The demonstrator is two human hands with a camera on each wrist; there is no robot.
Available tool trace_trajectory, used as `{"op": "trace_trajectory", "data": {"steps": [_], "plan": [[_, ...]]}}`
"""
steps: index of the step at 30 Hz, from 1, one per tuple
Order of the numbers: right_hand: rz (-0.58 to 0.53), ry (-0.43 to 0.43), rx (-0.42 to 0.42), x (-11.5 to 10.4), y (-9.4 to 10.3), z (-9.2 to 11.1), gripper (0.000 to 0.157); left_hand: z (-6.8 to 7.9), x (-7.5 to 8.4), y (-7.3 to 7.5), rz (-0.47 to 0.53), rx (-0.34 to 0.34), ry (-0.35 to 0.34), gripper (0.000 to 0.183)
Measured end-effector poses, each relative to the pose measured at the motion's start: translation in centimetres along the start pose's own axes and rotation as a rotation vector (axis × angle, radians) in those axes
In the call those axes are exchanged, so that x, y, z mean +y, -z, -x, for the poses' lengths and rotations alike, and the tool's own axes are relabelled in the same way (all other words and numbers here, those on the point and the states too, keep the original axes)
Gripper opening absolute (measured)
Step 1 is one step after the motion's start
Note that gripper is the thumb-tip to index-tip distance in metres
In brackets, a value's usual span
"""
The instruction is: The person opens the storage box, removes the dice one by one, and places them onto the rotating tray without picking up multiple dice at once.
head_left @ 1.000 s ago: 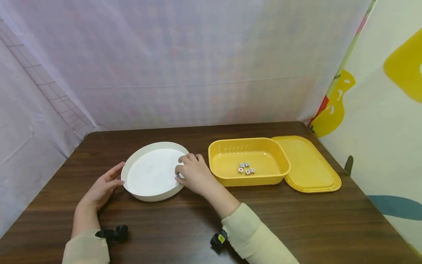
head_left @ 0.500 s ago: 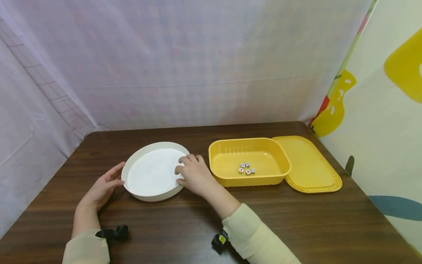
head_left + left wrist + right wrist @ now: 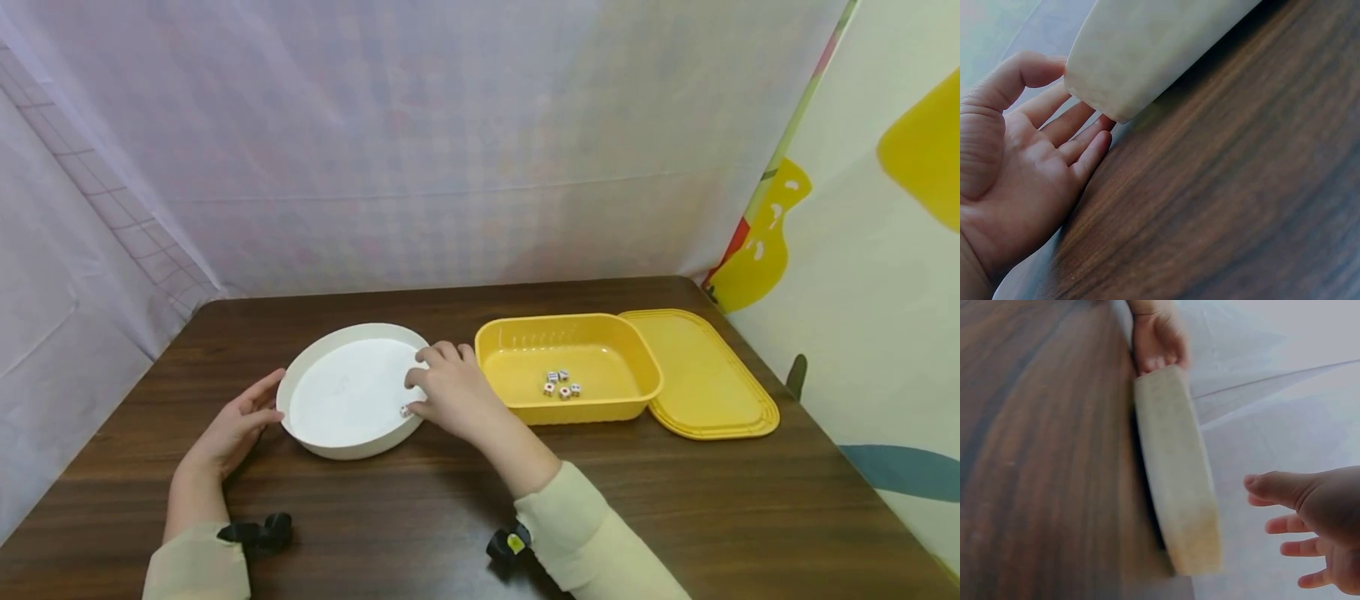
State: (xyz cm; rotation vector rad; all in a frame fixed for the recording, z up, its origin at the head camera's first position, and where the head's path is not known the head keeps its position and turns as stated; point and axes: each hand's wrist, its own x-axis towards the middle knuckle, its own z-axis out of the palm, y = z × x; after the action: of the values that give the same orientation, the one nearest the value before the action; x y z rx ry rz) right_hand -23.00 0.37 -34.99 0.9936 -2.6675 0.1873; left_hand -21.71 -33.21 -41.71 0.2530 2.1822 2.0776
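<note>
In the head view a round, shallow white tray (image 3: 352, 392) sits on the brown table. My left hand (image 3: 234, 429) rests its fairly straight fingers against the tray's left side; in the left wrist view the thumb (image 3: 1044, 70) touches near the rim. Over the tray's right edge is my right hand (image 3: 453, 392), fingers spread and slightly bent. A small white die (image 3: 406, 411) lies in the tray just beside the right thumb. Nothing shows between the spread fingers (image 3: 1304, 548) in the right wrist view.
Right of the tray stands a yellow rectangular box (image 3: 495, 408) with several dice (image 3: 564, 392) inside. A flat yellow lid (image 3: 708, 375) lies beside it, partly under its right edge. Pale curtain (image 3: 450, 167) hangs behind the table.
My right hand has drawn back slightly to the right and away from the die, which shows in the tray after being hidden half a second ago. The left hand has stayed put.
</note>
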Motion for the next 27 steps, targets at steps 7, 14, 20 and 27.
{"op": "trace_trajectory", "data": {"steps": [7, 14, 20, 27], "plan": [[-0.011, -0.023, 0.036, 0.4, 1.7, 0.6, 0.026, 0.1, -0.2, 0.1, 0.004, -0.006, -0.005, 0.074], [-0.037, -0.065, 0.043, 1.2, 3.1, 1.0, 0.026, 0.2, -0.2, 0.1, -0.001, -0.005, -0.001, 0.074], [-0.075, -0.091, 0.047, 2.1, 4.0, 1.3, 0.027, 0.2, 0.1, 0.1, 0.002, 0.001, 0.013, 0.074], [-0.087, -0.122, 0.041, 3.1, 4.8, 1.7, 0.025, 0.0, 0.4, -0.1, 0.007, 0.003, 0.010, 0.074]]}}
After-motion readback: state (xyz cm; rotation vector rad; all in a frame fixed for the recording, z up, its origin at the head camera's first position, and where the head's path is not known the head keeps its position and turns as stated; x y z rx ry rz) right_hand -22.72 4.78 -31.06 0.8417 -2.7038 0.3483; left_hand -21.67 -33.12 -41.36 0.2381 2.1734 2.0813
